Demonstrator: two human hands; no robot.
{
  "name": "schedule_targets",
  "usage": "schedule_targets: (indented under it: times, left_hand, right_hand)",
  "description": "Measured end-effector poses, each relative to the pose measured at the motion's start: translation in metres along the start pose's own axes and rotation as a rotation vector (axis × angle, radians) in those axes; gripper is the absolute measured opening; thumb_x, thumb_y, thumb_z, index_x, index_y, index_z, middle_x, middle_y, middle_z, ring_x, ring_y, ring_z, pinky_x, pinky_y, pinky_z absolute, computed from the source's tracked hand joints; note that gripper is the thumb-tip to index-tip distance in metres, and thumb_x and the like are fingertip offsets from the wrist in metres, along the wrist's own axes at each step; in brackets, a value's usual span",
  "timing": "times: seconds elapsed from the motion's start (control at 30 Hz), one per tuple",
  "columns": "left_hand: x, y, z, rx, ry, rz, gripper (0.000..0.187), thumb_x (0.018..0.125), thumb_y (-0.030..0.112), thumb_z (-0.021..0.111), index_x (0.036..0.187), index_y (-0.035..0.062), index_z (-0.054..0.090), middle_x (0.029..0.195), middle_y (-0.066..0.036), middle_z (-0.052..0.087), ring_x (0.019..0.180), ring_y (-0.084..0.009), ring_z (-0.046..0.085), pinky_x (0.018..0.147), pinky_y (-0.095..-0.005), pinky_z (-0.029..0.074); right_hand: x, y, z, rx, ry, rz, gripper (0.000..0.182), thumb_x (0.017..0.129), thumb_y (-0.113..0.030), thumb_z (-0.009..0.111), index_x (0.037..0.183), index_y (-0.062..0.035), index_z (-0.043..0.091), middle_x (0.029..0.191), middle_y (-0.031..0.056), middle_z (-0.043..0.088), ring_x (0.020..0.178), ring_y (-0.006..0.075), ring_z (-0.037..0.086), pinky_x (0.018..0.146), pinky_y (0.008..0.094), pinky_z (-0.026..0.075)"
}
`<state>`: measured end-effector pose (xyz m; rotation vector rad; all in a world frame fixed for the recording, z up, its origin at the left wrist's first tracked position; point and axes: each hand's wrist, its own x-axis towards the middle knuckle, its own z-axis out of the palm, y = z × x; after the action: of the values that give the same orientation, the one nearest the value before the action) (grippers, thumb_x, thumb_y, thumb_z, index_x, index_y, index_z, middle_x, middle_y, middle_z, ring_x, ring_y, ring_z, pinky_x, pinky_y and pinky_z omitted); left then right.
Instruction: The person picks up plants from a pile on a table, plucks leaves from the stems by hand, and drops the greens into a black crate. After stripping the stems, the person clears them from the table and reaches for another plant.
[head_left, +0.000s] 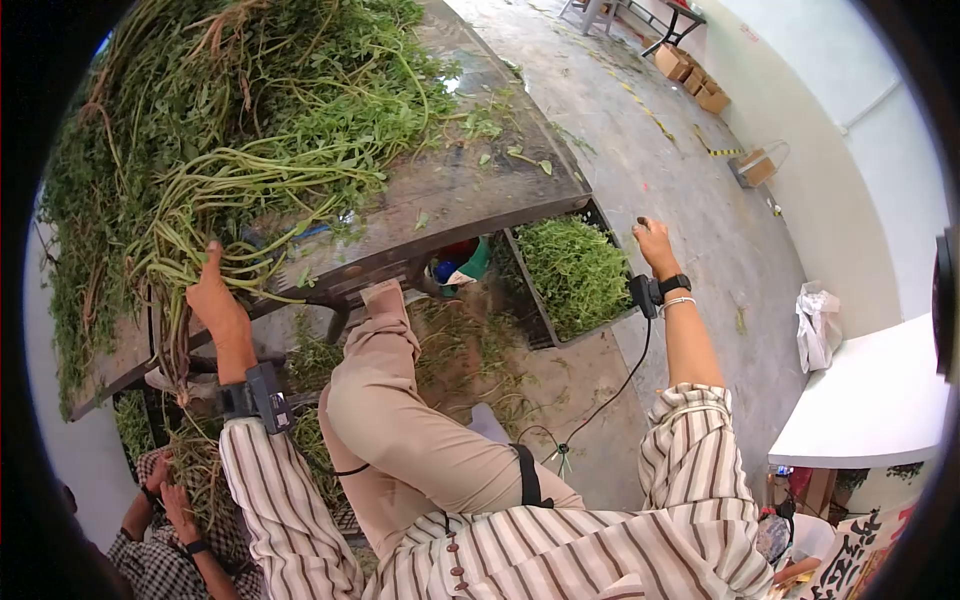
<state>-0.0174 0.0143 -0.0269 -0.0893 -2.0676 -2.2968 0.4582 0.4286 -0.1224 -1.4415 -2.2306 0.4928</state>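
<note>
Tangled stems [240, 180] could spill off the table [490, 185]
The left hand [217, 305] clasps some; a tug might drag others over. The right hand's [655, 248] grip cannot be told.

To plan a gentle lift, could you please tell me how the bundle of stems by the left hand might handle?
The bundle of stems would probably flop, since ends droop over the edge of the table by the left hand. It may drag the leafy pile along, since the two lie tangled. It might shed bits, given the loose sprigs on the table.
</note>
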Motion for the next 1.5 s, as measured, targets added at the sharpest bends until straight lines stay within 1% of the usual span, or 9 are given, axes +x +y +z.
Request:
schedule_targets:
  times: [0.3, 0.5, 0.7, 0.87, 0.97, 1.03, 1.17, 1.27, 1.5]
  left_hand:
    - [-0.012, 0.018, 0.000, 0.089, 0.002, -0.046, 0.049, 0.080, 0.026, 0.066, 0.052, 0.0075, 0.031, 0.058, 0.003, 0.009, 0.053, -0.0123, 0.009, 0.056, -0.0389, 0.013]
    - [-0.006, 0.013, 0.000, 0.095, 0.046, -0.013, 0.034, 0.078, 0.027, 0.068, 0.061, -0.0002, 0.055, 0.055, 0.004, 0.016, 0.051, -0.0134, 0.015, 0.056, -0.0394, 0.015]
    - [-0.011, 0.018, -0.005, 0.129, 0.025, -0.002, 0.028, 0.078, 0.026, 0.067, 0.071, -0.0007, 0.060, 0.063, -0.003, 0.043, 0.055, -0.0138, 0.038, 0.053, -0.0379, 0.029]
    - [0.005, 0.008, -0.022, 0.008, 0.001, 0.009, 0.034, 0.080, 0.024, 0.064, 0.097, -0.0050, 0.061, 0.097, -0.012, 0.059, 0.082, -0.0210, 0.060, 0.066, -0.0382, 0.050]
    - [-0.006, 0.022, -0.020, 0.011, -0.005, 0.020, 0.038, 0.082, 0.025, 0.060, 0.105, -0.0049, 0.057, 0.101, -0.015, 0.059, 0.087, -0.0225, 0.060, 0.074, -0.0377, 0.051]
    - [-0.005, 0.016, -0.023, 0.042, 0.023, 0.004, 0.041, 0.084, 0.029, 0.057, 0.111, -0.0025, 0.056, 0.107, -0.014, 0.057, 0.096, -0.0226, 0.057, 0.081, -0.0385, 0.048]
    - [-0.014, 0.044, -0.033, 0.061, 0.009, 0.044, 0.047, 0.084, 0.031, 0.057, 0.116, -0.0019, 0.052, 0.117, -0.014, 0.051, 0.107, -0.0221, 0.050, 0.090, -0.0366, 0.043]
    - [-0.009, 0.022, -0.028, 0.063, 0.152, 0.083, 0.048, 0.084, 0.031, 0.057, 0.119, -0.0005, 0.050, 0.121, -0.014, 0.048, 0.109, -0.0221, 0.049, 0.090, -0.0371, 0.042]
    - [-0.010, 0.038, -0.035, 0.073, 0.228, 0.047, 0.054, 0.085, 0.034, 0.055, 0.124, -0.0014, 0.042, 0.124, -0.016, 0.044, 0.114, -0.0256, 0.045, 0.094, -0.0392, 0.041]
  right_hand:
    - [-0.034, 0.011, 0.028, 0.134, -0.067, -0.065, 0.034, 0.078, -0.017, 0.056, 0.108, -0.0003, 0.056, 0.108, 0.0187, 0.055, 0.105, 0.0298, 0.048, 0.088, 0.0348, 0.040]
    - [-0.064, 0.002, 0.040, 0.305, -0.245, 0.351, 0.049, 0.073, -0.023, 0.060, 0.115, 0.0014, 0.050, 0.109, 0.0165, 0.054, 0.094, 0.0230, 0.053, 0.062, 0.0316, 0.049]
    - [-0.097, 0.081, 0.103, 0.682, -0.299, 0.769, 0.086, 0.072, -0.021, 0.068, 0.137, -0.0066, 0.014, 0.115, 0.0123, 0.041, 0.081, 0.0181, 0.052, 0.056, 0.0344, 0.052]
    - [-0.125, 0.091, 0.141, 0.869, -0.264, 0.920, 0.102, 0.073, -0.020, 0.068, 0.139, -0.0091, -0.010, 0.076, 0.0070, 0.049, 0.056, 0.0127, 0.048, 0.047, 0.0318, 0.051]
    - [-0.122, 0.097, 0.151, 0.892, -0.212, 0.946, 0.113, 0.072, -0.024, 0.073, 0.138, -0.0149, -0.017, 0.118, 0.0273, 0.042, 0.092, 0.0307, 0.055, 0.060, 0.0388, 0.054]
    - [-0.117, 0.093, 0.164, 0.957, -0.176, 0.961, 0.114, 0.073, -0.018, 0.072, 0.136, -0.0189, -0.024, 0.122, 0.0234, 0.039, 0.083, 0.0290, 0.055, 0.058, 0.0399, 0.053]
    - [-0.097, 0.082, 0.165, 1.081, -0.174, 1.021, 0.123, 0.072, -0.019, 0.074, 0.129, -0.0240, -0.035, 0.139, 0.0257, 0.014, 0.111, 0.0437, 0.042, 0.067, 0.0466, 0.054]
    - [-0.077, 0.081, 0.203, 1.068, -0.011, 1.105, 0.099, 0.076, -0.019, 0.070, 0.140, -0.0162, -0.005, 0.129, 0.0248, 0.035, 0.103, 0.0356, 0.050, 0.068, 0.0472, 0.053]
    - [-0.008, 0.155, 0.274, 0.752, -0.236, 0.860, 0.097, 0.078, -0.011, 0.063, 0.137, -0.0127, -0.015, 0.111, 0.0239, 0.045, 0.074, 0.0325, 0.059, 0.058, 0.0403, 0.052]
